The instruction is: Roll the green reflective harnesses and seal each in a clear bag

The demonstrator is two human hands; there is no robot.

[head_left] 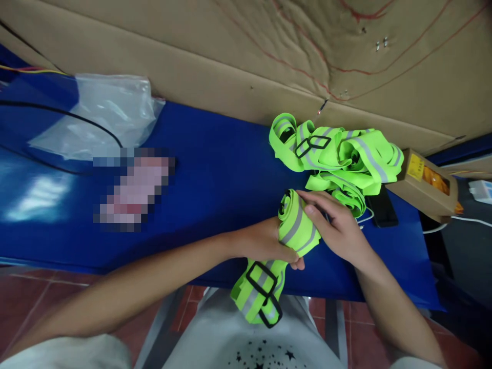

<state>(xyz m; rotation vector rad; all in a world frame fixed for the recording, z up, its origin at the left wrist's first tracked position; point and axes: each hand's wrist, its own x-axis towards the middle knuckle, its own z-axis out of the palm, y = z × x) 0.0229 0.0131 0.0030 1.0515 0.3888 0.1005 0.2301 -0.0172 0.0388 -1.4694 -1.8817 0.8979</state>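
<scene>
A neon-green reflective strap with grey stripes is rolled into a thick bundle above the table's front edge. My left hand grips it from the left, thumb along its lower side. From the right, my right hand presses its fingers against the roll's upper right side. A loose end of the strap with black plastic buckles hangs below my left hand, over my lap. Behind my right hand lies a heap of similar green reflective straps, some rolled and some looped, with black buckles among them.
A clear plastic bag and a blurred-out pinkish item lie on the left of the blue table. At right are a black phone, a white cable and a cardboard box. Brown paneling rises behind.
</scene>
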